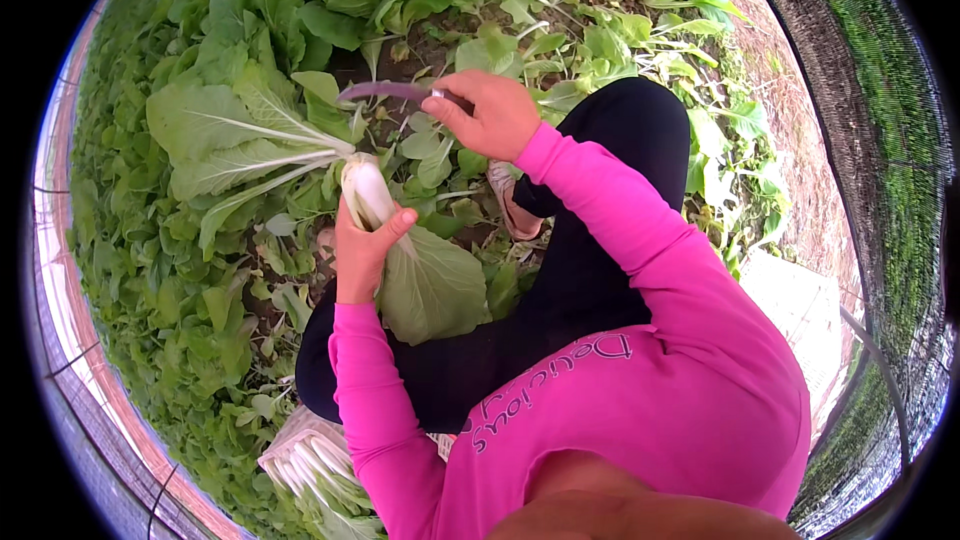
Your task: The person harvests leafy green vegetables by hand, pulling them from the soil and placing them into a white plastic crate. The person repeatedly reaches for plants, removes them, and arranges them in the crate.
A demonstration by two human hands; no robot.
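My left hand [362,252] is wrapped around a leafy cabbage [368,190] with a thick white base, its thumb lying along the stem. The base points up and away from me. One broad leaf [435,285] hangs below the hand over my lap. More large leaves [250,140] with white ribs fan out to the left of the base; whether they are still joined to it I cannot tell. Just beyond, my right hand [487,116] is closed on a knife [385,90] with a slightly curved, purplish blade. The blade points left, above the base and apart from it.
Dense rows of leafy greens [150,240] fill the left and far side. Loose leaves lie on the soil around my feet [515,205]. At the lower left stands a crate [285,435] of harvested white-stemmed greens. A pale crate [795,310] sits at right, near dark netting [870,90].
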